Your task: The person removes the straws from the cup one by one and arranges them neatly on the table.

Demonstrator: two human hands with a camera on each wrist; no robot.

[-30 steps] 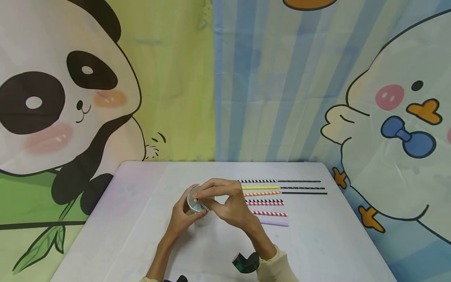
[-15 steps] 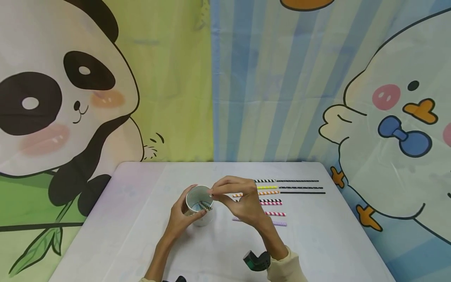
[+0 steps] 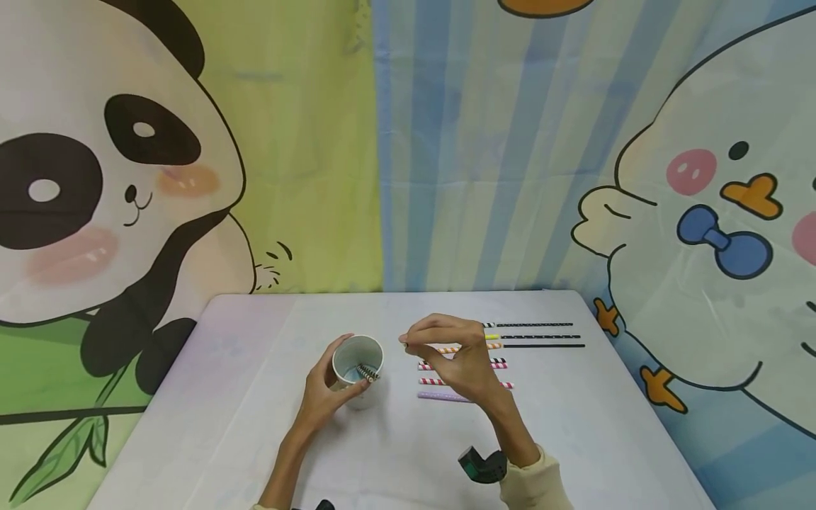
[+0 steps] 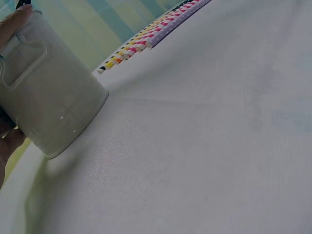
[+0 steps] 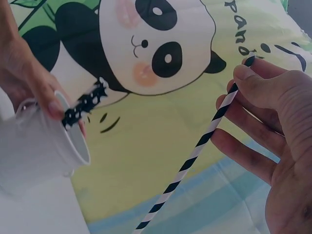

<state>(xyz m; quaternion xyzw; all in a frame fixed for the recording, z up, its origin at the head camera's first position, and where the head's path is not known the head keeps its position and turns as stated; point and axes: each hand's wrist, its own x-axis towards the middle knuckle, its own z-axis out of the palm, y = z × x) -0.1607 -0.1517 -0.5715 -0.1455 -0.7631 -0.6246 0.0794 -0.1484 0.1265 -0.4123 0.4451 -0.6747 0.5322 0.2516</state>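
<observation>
A white cup with a side handle (image 3: 352, 350) stands tilted over the table, gripped around its wall by my left hand (image 3: 319, 397). Black straws with white dots (image 5: 85, 105) lean out over its rim. To the cup's right, my right hand (image 3: 462, 354) is raised above the table and apart from the cup. Its thumb and index finger pinch a black-and-white striped paper straw (image 5: 187, 163) near one end. In the head view only that straw's tip shows, and the hand covers parts of the straws lying behind it.
Paper straws lie in rows at the table's right: a purple one (image 3: 443, 396), pink striped ones (image 3: 433, 382), an orange striped one (image 3: 496, 346), and black ones (image 3: 545, 346) farther right. Printed curtains (image 3: 440, 177) hang behind the white table (image 3: 217, 425).
My right hand has moved right, from over the cup's mouth to above the straw rows, still pinching the striped straw. My left hand keeps the cup in nearly the same place.
</observation>
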